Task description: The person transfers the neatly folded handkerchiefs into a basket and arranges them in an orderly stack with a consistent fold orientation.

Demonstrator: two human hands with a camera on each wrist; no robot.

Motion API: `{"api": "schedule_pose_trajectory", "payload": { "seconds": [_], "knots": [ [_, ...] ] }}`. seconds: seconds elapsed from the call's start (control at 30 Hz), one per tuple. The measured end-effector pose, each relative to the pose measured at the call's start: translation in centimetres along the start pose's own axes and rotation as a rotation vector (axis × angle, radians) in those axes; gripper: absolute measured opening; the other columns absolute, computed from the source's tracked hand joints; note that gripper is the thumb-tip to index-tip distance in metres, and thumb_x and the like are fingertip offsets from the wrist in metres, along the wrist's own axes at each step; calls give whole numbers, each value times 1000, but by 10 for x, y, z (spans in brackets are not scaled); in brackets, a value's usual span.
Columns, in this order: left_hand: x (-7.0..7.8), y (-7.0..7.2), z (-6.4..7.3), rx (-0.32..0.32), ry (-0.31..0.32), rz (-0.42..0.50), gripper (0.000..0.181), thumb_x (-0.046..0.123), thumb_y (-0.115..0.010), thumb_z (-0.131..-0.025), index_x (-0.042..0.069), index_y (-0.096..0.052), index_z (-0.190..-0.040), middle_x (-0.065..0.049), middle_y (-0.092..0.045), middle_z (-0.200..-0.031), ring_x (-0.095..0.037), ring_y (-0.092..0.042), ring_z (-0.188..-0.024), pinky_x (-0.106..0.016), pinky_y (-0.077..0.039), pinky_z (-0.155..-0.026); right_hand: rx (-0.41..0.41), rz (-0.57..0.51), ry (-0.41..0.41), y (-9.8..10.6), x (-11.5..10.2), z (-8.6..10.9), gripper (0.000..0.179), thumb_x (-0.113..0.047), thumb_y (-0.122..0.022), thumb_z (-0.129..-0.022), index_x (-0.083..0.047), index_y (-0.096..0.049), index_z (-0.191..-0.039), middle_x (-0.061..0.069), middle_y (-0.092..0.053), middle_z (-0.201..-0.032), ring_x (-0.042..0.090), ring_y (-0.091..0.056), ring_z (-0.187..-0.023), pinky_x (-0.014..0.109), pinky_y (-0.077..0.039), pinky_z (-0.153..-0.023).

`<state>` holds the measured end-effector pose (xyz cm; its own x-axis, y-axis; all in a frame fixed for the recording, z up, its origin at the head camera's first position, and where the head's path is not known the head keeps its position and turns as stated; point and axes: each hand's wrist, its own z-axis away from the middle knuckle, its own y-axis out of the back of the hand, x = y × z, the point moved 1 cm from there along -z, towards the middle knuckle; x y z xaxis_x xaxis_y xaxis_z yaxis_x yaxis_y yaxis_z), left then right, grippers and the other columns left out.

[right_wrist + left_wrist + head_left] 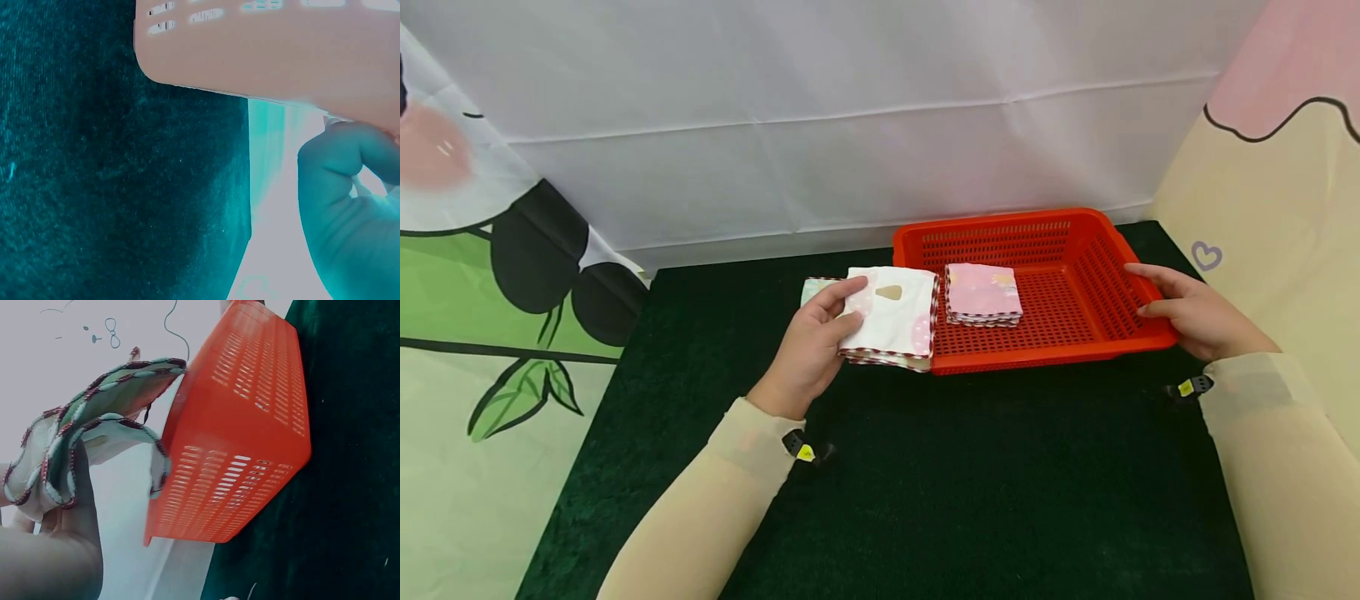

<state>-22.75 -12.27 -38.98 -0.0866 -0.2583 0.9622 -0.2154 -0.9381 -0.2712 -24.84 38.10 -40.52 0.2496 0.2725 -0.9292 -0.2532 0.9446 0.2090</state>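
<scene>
My left hand (808, 346) pinches a folded white cloth (891, 312) with a checkered edge, thumb on top and fingers beneath. The cloth's layers (94, 431) fan out above the hand in the left wrist view, beside the basket's outer wall. In the head view it hangs at the left rim of a red plastic basket (1052, 308). A folded pink cloth (983, 292) lies inside the basket on its left side. On the opposite end, my right hand (1202, 312) grips the basket's right rim. The right wrist view shows that thumb (331, 150) bent against the rim.
Dark green fabric (970, 467) covers the table under the basket. A white sheet (850, 125) hangs behind it. Printed curtains stand at the left (535, 333) and at the right (1262, 217), the right one close to my right hand.
</scene>
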Motion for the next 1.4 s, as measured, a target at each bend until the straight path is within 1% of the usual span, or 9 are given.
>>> {"api": "schedule_pose_trajectory", "payload": {
  "seconds": [0.07,0.23,0.43,0.57,0.7,1.03,1.17,1.4],
  "knots": [
    [-2,-2,-2,-4,2,13,47,-5,-52,-103,11,-56,-148,-1,-37,-159,-28,-48,-129,-31,-53,-99,1,-4,0,-1,1,1,68,-1,-44,-108,-24,-19,-166,10,-17,-162,6,-52,-118,25,-55,-92],
    [-6,-6,-8,-5,19,41,46,-2,-51,-105,14,-56,-148,-2,-39,-158,-28,-52,-127,-33,-53,-99,1,-7,4,-3,2,3,68,0,-44,-108,-23,-20,-166,10,-19,-161,6,-54,-116,25,-55,-92],
    [-5,-15,-15,-3,34,53,46,-1,-52,-105,16,-57,-147,-1,-40,-157,-28,-52,-129,-33,-52,-101,3,-10,6,-4,1,2,68,0,-44,-107,-24,-21,-166,10,-19,-161,6,-55,-115,25,-56,-91],
    [-4,-21,-19,2,19,61,46,-3,-53,-104,14,-58,-146,-1,-42,-156,-27,-50,-130,-33,-51,-102,3,-2,8,-2,1,0,67,0,-44,-107,-25,-21,-166,10,-18,-162,6,-53,-117,25,-55,-92],
    [-5,-26,-23,-8,6,79,46,-5,-52,-103,12,-58,-146,-4,-44,-154,-27,-51,-129,-34,-51,-102,4,-3,1,-1,0,-1,67,0,-44,-107,-25,-21,-166,10,-17,-162,6,-52,-118,24,-55,-92],
    [-5,-36,-31,-18,-2,85,46,-4,-53,-104,16,-59,-145,-1,-47,-153,-27,-52,-129,-33,-51,-102,5,2,2,-2,-1,0,68,0,-44,-107,-25,-21,-166,11,-16,-163,6,-52,-117,24,-55,-92],
    [-6,-40,-34,-19,-6,87,45,-4,-53,-104,15,-60,-144,-2,-48,-151,-27,-52,-130,-33,-51,-102,1,-3,-4,-3,-1,-1,68,0,-44,-107,-26,-21,-166,11,-16,-163,6,-52,-118,24,-55,-93],
    [-5,-52,-40,-38,-13,96,45,-3,-53,-104,17,-61,-143,-2,-51,-149,-27,-53,-129,-34,-52,-101,8,-2,-11,0,1,-3,68,0,-44,-108,-28,-22,-166,10,-14,-165,7,-50,-120,24,-54,-93]
  ]
}}
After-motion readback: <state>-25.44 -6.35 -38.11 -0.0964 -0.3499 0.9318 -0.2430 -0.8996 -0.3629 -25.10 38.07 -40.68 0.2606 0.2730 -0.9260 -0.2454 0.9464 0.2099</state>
